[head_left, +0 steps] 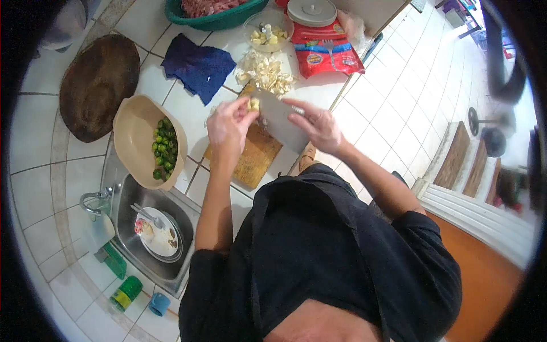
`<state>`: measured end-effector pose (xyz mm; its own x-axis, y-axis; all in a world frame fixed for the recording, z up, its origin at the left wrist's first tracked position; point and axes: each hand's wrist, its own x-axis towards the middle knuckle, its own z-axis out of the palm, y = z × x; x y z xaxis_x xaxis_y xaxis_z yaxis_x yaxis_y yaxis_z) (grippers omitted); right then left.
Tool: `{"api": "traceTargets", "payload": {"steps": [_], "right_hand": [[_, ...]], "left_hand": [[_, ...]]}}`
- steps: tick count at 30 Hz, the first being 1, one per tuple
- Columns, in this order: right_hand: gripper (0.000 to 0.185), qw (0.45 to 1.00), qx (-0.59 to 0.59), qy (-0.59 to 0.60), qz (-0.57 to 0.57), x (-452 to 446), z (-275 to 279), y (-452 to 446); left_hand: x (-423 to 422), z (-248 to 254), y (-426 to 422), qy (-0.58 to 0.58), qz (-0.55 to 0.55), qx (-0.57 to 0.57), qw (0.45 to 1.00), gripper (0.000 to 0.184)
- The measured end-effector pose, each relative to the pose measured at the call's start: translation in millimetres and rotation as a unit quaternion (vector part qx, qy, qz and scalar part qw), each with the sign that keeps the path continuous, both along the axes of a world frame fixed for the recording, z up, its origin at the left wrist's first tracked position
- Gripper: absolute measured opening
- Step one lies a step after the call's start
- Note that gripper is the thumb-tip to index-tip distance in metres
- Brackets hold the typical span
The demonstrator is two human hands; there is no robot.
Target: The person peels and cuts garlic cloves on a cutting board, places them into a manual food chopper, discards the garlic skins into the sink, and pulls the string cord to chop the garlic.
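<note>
Between the thumb and fingers of my left hand [228,126] is a pale yellow piece of garlic [253,105]. My right hand [320,127] grips a cleaver [281,121], its wide blade tilted and close to the garlic. Both hands are above a wooden cutting board [249,159], partly hidden by the blade and my left arm. Papery garlic skins [265,73] lie heaped just past the board. Behind them, a clear bowl [246,35] with a central post contains pale yellow chunks.
Left of the board are a beige basin [130,137] of small green citrus, a dark cloth [196,65] and a brown wooden slab [99,85]. A sink [126,199] holds dirty plates. Farther back are a green basin [219,21] of meat and a red packet [319,51] with a fork on it.
</note>
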<state>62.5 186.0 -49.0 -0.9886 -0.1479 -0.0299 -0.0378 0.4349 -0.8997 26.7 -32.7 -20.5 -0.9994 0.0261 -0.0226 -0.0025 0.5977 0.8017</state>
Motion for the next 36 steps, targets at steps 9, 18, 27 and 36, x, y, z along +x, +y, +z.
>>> {"api": "traceTargets", "payload": {"steps": [9, 18, 27, 36], "right_hand": [[0.040, 0.935, 0.246, 0.256, -0.002, -121.2, 69.4, 42.5], [0.040, 0.835, 0.421, 0.352, 0.041, -150.0, 69.4, 66.7], [0.029, 0.986, 0.046, 0.062, 0.151, -69.0, 14.7, 40.5], [0.025, 0.920, 0.283, 0.159, 0.220, -42.7, 10.1, 4.2]], "left_hand": [[-167.7, 16.8, 53.3, 0.163, -0.119, 0.035, 0.979, 0.041], [-213.3, 7.0, 58.6, 0.099, -0.096, -0.037, 0.990, 0.044], [-144.6, 61.4, 4.8, -0.053, -0.079, 0.290, 0.952, 0.041], [-89.2, 19.0, -29.6, -0.008, -0.002, 0.077, 0.997, 0.044]]}}
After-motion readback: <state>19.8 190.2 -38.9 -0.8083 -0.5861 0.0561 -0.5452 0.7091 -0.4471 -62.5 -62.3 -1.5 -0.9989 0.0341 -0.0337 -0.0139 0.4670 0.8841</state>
